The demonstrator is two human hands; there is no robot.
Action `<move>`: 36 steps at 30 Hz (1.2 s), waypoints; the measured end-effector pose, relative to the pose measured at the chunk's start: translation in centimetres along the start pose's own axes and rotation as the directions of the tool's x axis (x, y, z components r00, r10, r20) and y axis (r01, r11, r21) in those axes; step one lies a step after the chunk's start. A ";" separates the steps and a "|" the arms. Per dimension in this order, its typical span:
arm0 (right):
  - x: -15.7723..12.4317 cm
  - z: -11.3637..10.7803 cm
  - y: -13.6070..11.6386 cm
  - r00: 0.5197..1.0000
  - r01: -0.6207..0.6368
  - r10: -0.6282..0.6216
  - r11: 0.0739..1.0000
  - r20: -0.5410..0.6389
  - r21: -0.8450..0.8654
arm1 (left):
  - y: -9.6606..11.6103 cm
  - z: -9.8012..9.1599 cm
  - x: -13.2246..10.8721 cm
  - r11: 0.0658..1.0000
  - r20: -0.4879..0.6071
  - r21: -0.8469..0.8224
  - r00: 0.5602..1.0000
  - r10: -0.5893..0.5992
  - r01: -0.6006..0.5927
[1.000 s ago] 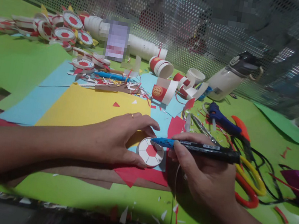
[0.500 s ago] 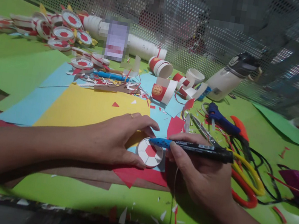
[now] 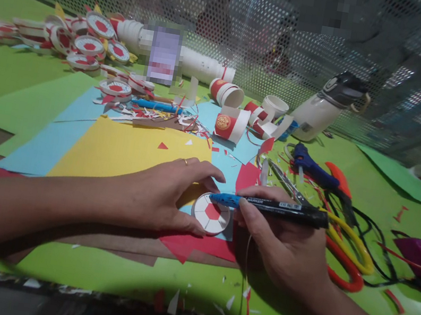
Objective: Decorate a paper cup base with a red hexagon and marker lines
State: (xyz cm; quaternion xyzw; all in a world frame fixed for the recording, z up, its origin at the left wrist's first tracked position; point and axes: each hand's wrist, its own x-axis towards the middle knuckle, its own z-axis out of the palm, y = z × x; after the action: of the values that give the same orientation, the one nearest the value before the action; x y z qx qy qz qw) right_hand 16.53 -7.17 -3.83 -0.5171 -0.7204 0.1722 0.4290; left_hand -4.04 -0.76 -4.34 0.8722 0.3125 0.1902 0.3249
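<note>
A round white paper disc (image 3: 211,214) with a red centre and thin dark lines running to its rim lies on the layered coloured paper. My left hand (image 3: 178,195) curves around its left side, thumb at the near edge and fingers at the far edge. In my right hand (image 3: 274,232) is a marker (image 3: 266,209) with a blue front part and a black barrel, held nearly level. Its front end reaches the disc's upper part; whether the tip touches cannot be made out. Yellow paper (image 3: 134,153) and red paper (image 3: 195,247) lie around the disc.
Scissors (image 3: 356,252) and a blue glue gun (image 3: 309,166) lie right of my right hand. Farther back are cut paper cups (image 3: 230,126), a bottle (image 3: 319,111) and several finished-looking discs (image 3: 89,46). A perforated metal screen (image 3: 255,36) borders the table's far side.
Hardly anything differs. Both hands, the marker and the disc keep almost the same places; the view has shifted very slightly.
</note>
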 end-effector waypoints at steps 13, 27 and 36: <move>0.1 -0.1 -0.1 0.991 0.087 -0.091 0.995 0.095 0.053 | 0.0 0.0 0.0 0.999 0.003 0.028 1.000 0.022 -0.022; 0.0 0.0 -0.2 0.993 0.102 -0.104 0.994 0.062 0.036 | -0.1 0.0 0.0 0.999 0.001 0.018 1.000 0.027 -0.027; 0.0 0.1 -0.1 0.990 0.119 -0.123 0.990 0.070 0.071 | -0.1 0.0 0.0 0.999 0.005 0.011 1.000 0.030 -0.030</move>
State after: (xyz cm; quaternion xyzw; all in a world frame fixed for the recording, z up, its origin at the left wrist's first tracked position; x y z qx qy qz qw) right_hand 16.33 -7.16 -3.82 -0.4511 -0.7596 0.1888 0.4288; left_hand -4.07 -0.71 -4.43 0.8789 0.2996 0.1912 0.3181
